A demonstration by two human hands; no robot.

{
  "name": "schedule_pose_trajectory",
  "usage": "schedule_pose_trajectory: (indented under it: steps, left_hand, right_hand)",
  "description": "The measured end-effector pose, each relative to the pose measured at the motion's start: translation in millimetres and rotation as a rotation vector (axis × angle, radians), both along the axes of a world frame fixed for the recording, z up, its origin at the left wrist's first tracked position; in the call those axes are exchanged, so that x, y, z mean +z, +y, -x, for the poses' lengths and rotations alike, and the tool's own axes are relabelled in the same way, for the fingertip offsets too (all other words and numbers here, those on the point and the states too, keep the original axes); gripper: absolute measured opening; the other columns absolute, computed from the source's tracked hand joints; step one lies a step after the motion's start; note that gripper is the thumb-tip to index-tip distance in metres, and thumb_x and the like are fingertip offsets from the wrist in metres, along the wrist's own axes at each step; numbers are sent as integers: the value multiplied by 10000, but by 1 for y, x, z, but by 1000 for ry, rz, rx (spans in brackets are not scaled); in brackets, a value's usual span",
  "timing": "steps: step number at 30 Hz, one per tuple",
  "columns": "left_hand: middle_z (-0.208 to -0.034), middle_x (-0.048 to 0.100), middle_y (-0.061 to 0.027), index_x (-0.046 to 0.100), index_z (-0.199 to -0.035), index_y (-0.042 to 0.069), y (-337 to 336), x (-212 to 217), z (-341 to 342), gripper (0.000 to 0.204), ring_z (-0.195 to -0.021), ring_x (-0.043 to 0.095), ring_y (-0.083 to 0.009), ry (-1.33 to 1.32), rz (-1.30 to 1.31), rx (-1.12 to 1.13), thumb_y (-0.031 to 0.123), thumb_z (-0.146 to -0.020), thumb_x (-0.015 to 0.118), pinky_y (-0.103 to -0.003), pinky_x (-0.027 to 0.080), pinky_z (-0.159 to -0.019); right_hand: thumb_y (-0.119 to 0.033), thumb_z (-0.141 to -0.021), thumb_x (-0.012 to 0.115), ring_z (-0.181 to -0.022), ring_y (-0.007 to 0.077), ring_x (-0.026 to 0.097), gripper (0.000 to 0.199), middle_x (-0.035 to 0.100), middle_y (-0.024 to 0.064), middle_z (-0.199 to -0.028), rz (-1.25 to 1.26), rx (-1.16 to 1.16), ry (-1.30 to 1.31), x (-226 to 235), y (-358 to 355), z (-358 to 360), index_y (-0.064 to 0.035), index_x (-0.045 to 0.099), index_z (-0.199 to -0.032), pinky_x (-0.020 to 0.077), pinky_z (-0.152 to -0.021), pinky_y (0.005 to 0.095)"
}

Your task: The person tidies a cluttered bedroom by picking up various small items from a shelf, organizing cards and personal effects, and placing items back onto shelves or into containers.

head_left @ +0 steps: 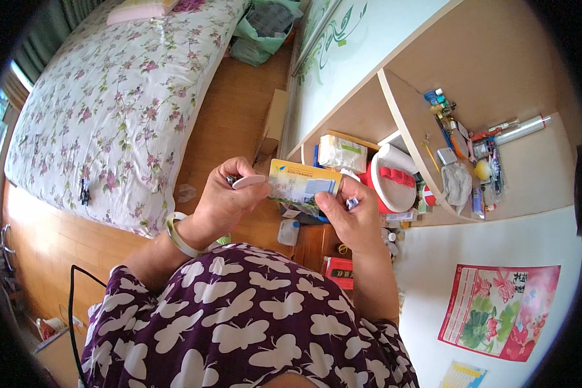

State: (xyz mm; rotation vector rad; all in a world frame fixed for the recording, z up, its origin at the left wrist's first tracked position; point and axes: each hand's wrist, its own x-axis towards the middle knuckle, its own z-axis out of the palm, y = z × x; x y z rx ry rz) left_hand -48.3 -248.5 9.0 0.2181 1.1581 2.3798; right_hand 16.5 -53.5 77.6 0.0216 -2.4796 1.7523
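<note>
In front of my torso, my right hand (pixel 355 213) pinches a yellow and white card (pixel 304 183) between thumb and fingers, its printed face turned up. A small blue and white item (pixel 352 202) shows by the fingers of that hand; its kind is unclear. My left hand (pixel 226 200), a pale bangle on its wrist, is closed on a flat, pinkish-white oval piece (pixel 248 182). Something small and dark, perhaps metal, peeks out between the left fingers. The left thumb tip lies right beside the card's left edge; whether it touches cannot be made out.
On the right, a wooden shelf unit (pixel 394 97) holds a tissue pack (pixel 343 153), a red and white round container (pixel 393 184) and several small items. A floral-covered bed (pixel 116 110) stands at the left. Green bags (pixel 258 32) lie past its far end. A poster (pixel 501 310) hangs lower right.
</note>
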Motion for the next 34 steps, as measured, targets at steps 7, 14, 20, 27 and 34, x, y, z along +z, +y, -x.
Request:
schedule_pose_trajectory:
  steps: [7,14,20,27,34]
  left_hand:
    - [-595,469,40,464,-718,94,30,-8,-38,181,-497,409,-31,-96,108,45,-7,-764,608,-179,310,-412]
    - [-604,448,41,462,-728,102,62,-24,-69,167,-485,393,-36,-255,128,77,-28,-773,558,-176,295,-399]
    - [-601,436,47,453,-721,96,81,-29,-89,184,-509,407,-36,-156,127,71,-31,-787,570,-178,299,-406]
    - [-608,441,52,444,-715,95,96,-26,-103,198,-517,415,-30,-65,258,79,-21,-800,581,-177,316,-423]
    - [-619,517,27,499,-717,97,95,-38,-107,190,-522,463,-48,-85,222,76,34,-739,677,-186,366,-460]
  right_hand:
    - [-227,-882,531,-522,50,322,330,402,-39,-547,18,-13,-15,-30,37,-18,14,509,-658,276,-452,244]
    - [-170,-860,552,-509,32,321,247,403,-52,-531,120,36,-77,-54,64,-50,4,550,-684,273,-440,224]
    - [-124,-769,654,-485,28,370,176,442,-48,-508,2,11,-40,-52,87,-74,-13,565,-666,305,-429,211]
    - [-156,-721,715,-460,37,372,232,450,-34,-492,-41,-68,70,-59,102,-92,-30,550,-617,315,-419,225]
    - [-217,-766,687,-444,35,368,221,433,-43,-482,42,12,-48,-73,112,-100,-42,589,-674,302,-404,220]
